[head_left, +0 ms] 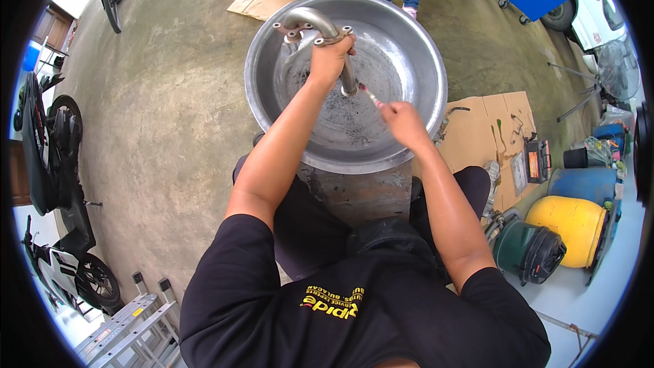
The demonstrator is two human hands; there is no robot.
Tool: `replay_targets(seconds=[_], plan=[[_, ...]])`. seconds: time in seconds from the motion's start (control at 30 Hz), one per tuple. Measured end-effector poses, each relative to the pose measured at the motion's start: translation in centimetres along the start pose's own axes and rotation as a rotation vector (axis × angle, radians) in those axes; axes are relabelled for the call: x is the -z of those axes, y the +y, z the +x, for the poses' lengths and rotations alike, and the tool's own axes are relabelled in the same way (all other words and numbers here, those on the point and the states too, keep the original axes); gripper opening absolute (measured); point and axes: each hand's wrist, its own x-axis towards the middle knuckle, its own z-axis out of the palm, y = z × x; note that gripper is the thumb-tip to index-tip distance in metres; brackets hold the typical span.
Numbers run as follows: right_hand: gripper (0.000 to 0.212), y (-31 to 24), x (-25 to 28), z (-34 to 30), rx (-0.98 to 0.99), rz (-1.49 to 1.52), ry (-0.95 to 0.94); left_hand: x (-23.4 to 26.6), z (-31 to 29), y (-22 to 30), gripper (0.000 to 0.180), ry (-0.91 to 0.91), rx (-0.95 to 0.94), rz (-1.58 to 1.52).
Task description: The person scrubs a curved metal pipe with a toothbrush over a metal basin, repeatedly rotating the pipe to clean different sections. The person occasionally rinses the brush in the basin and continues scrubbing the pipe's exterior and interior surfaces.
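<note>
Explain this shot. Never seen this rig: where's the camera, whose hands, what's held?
No machine here: a person's bare hands, seen from above. The camera is the left of two fisheyes worn on the head, so straight edges bend near the rim. The left hand grips a curved metal pipe over a large metal basin with dark specks inside; the right hand holds a thin brush-like tool near the pipe's lower end. On the right, a dark box rests on flat cardboard.

Left grip (329, 61): curved pipe (321, 19); right grip (405, 124): slim tool (372, 98); basin (428, 68) below.
</note>
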Motion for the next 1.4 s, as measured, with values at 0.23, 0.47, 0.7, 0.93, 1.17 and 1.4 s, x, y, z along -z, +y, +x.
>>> replay_targets(seconds=[0.23, 0.47, 0.7, 0.93, 1.17, 1.4], plan=[[0.04, -0.1, -1.0, 2.2, -0.227, 0.397, -0.084, 0.0, -0.3, -0.8, 0.013, 0.018, -0.125, 0.246], [0.038, 0.5, 0.3, 2.2, -0.298, 0.54, 0.039, 0.3, 0.3, -1.3, 0.013, 0.031, -0.11, 0.238], [0.037, 0.6, 1.6, 1.5, -0.27, 0.551, 0.056, -0.2, 0.4, -3.0, 0.011, -0.057, -0.035, 0.221], [0.039, 3.0, 2.1, 2.2, -0.306, 0.701, 0.125, -0.2, 0.9, -2.2, 0.012, -0.021, -0.105, 0.248], [0.038, -1.2, -2.6, 1.9, -0.225, 0.344, -0.248, -1.4, -0.3, -1.9, 0.016, 0.058, -0.159, 0.202], [0.036, 0.7, -1.2, 2.5, -0.358, 0.774, -0.024, -0.8, -0.1, -1.0, 0.014, 0.166, -0.299, 0.387]])
